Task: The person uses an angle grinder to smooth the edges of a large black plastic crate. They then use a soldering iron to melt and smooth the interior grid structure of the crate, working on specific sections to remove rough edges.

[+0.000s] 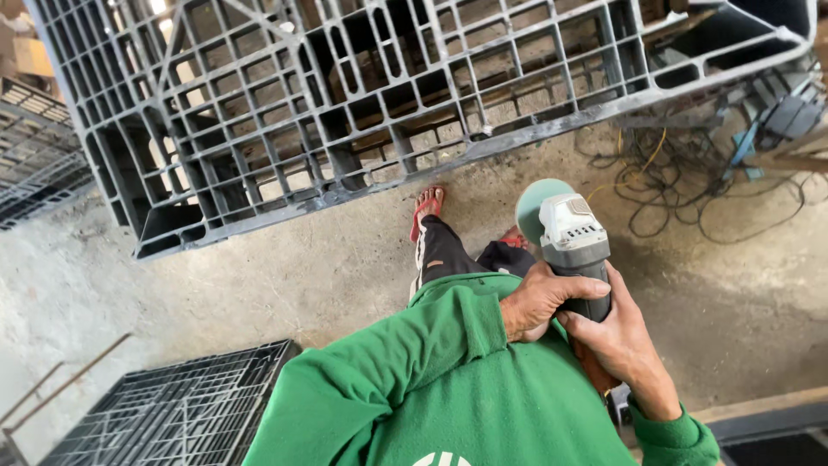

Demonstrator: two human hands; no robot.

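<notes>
Both of my hands hold an angle grinder (571,242) with a grey head, dark body and green disc, in front of my chest. My left hand (539,299) wraps the body from the left, its green sleeve reaching to the wrist. My right hand (619,338) grips the body from the right and below. The disc points away from me, toward a large grey plastic pallet (362,103) that stands tilted on its edge on the concrete floor. My feet in red sandals (428,207) stand just short of the pallet's lower edge.
A second dark plastic pallet (185,406) lies flat at the lower left, beside thin metal rods (60,388). More pallets (34,164) are stacked at the far left. Tangled cables (690,185) and tools lie on the floor at the upper right. A wooden edge (759,406) runs at the lower right.
</notes>
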